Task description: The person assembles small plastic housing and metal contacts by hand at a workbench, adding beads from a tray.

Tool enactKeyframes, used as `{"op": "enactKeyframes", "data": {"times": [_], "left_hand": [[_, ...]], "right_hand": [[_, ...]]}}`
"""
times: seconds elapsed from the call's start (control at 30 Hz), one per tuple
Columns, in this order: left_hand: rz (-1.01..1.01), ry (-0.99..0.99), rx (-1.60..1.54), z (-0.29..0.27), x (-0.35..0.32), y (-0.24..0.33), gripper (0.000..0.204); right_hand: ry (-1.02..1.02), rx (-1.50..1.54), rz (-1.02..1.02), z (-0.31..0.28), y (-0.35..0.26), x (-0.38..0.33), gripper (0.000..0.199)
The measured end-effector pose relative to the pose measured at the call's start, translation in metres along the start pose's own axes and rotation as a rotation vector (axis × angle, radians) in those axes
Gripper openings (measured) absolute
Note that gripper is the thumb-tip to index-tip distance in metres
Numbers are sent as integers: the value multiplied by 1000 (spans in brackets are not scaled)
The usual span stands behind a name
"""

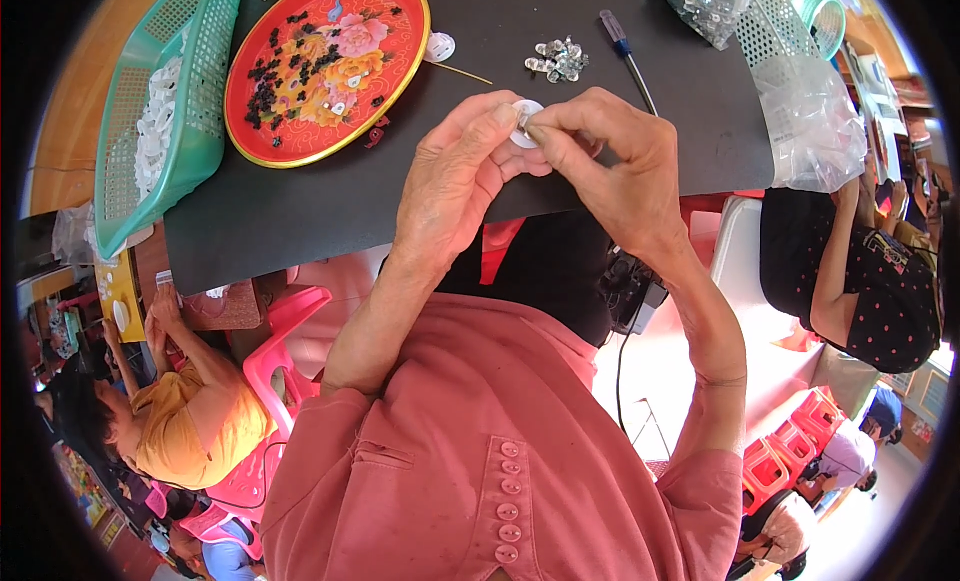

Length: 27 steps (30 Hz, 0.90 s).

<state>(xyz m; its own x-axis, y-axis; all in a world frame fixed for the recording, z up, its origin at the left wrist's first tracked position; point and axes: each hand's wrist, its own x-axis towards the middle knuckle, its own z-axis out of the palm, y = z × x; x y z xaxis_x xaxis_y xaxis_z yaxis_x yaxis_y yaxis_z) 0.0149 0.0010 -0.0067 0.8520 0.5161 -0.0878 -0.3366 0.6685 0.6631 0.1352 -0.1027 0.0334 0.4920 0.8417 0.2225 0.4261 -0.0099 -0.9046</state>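
My left hand (455, 181) and my right hand (615, 166) meet over the near edge of a black table (300, 216). Together they pinch a small white round plastic part (522, 124) between thumbs and fingertips. My right fingertips press something small and clear against the part; it is too small to tell what. A little pile of clear plastic bits (558, 60) lies just beyond my hands. A screwdriver with a blue handle (624, 53) rests to the right of that pile.
A red round tray (325, 66) with a flower pattern holds several small black pieces. A green mesh basket (165, 101) of white parts sits at the far left. Clear bags (805, 111) lie at the right. A white disc (439, 47) sits by the tray. Other people sit at both sides.
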Motion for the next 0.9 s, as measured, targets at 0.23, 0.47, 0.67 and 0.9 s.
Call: {"op": "enactKeyframes", "data": {"times": [0.23, 0.47, 0.67, 0.9], "left_hand": [[39, 30, 23, 0, -1, 0, 26], [30, 18, 54, 0, -1, 0, 27], [23, -1, 14, -2, 0, -1, 29], [50, 35, -31, 3, -1, -5, 29]], "right_hand": [[-10, -230, -303, -6, 2, 3, 17], [-127, -144, -236, -13, 2, 5, 17], [-115, 47, -147, -10, 2, 3, 9], [-64, 325, 43, -3, 5, -1, 9]]}}
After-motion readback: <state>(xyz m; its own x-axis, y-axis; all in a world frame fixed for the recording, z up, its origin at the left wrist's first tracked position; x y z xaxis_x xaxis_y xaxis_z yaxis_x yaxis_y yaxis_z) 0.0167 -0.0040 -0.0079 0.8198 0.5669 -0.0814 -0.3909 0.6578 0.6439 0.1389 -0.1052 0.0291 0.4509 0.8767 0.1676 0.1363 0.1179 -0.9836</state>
